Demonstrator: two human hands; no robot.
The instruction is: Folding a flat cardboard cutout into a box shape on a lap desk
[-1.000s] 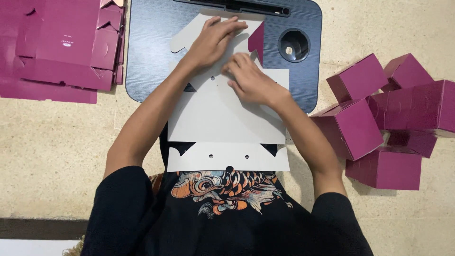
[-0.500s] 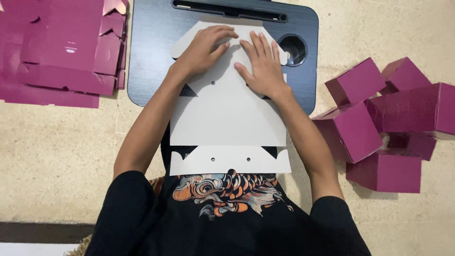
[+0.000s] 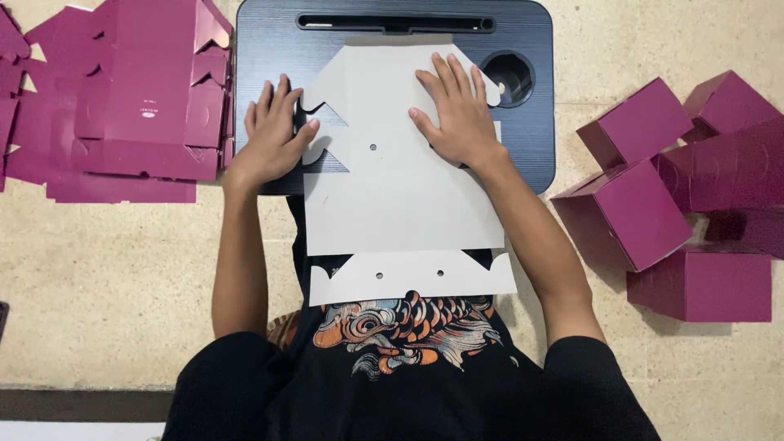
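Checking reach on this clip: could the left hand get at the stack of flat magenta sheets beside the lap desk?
Probably yes. The left hand lies flat at the lap desk's left edge, right beside the flat magenta sheets, with nothing between them.

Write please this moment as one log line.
left hand: flat on lap desk, at edge of white box blank | right hand: flat on blank | flat magenta blanks left | folded magenta boxes right

Flat magenta blanks point(image 3: 122, 98) cut off left.
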